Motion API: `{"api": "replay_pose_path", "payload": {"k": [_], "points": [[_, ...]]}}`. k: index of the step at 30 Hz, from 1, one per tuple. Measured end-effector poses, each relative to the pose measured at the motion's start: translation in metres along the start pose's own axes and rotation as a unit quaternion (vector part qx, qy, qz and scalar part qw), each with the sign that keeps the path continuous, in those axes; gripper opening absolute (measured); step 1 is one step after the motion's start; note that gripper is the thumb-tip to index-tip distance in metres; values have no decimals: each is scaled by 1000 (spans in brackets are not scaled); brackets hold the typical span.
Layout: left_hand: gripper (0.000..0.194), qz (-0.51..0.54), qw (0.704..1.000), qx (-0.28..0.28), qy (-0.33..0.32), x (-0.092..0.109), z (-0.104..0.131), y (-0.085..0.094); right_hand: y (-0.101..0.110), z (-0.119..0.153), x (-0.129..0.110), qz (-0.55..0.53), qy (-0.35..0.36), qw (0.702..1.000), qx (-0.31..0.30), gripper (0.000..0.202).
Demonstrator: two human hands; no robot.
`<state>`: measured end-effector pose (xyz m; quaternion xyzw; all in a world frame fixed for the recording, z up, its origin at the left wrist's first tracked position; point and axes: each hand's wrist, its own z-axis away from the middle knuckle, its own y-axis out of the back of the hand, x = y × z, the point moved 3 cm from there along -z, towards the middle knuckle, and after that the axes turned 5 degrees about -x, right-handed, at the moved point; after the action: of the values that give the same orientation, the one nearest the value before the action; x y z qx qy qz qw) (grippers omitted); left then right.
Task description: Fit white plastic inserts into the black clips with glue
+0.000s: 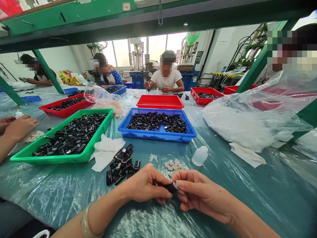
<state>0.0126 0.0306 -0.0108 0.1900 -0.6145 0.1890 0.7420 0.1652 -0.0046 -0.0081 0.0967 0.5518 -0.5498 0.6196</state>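
Note:
My left hand (147,185) grips a small black piece (170,187) between thumb and fingers. From the right, my right hand (195,188) pinches a small whitish bit (175,185) at the end of that piece. Just beyond the hands lie a cluster of pale flat pieces (173,164) and a small heap of tiny white parts (153,158). Loose black pieces (122,165) are piled to the left, beside a crumpled white cloth (107,150). A translucent bottle (200,156) lies tilted at the right.
A green tray (61,159) and a blue tray (156,135) hold black pieces; a red tray (160,102) sits behind. Clear plastic bags (240,122) bulge at right. Another person's hands (21,127) work at far left. A green beam (148,19) crosses overhead.

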Motion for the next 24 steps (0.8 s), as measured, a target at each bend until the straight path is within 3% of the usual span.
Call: {"api": "replay_pose_path", "payload": {"k": [24], "points": [[20,-18,1000,25,7,1,0,2,-1,-8,8,-52,34,998,17,26]]}}
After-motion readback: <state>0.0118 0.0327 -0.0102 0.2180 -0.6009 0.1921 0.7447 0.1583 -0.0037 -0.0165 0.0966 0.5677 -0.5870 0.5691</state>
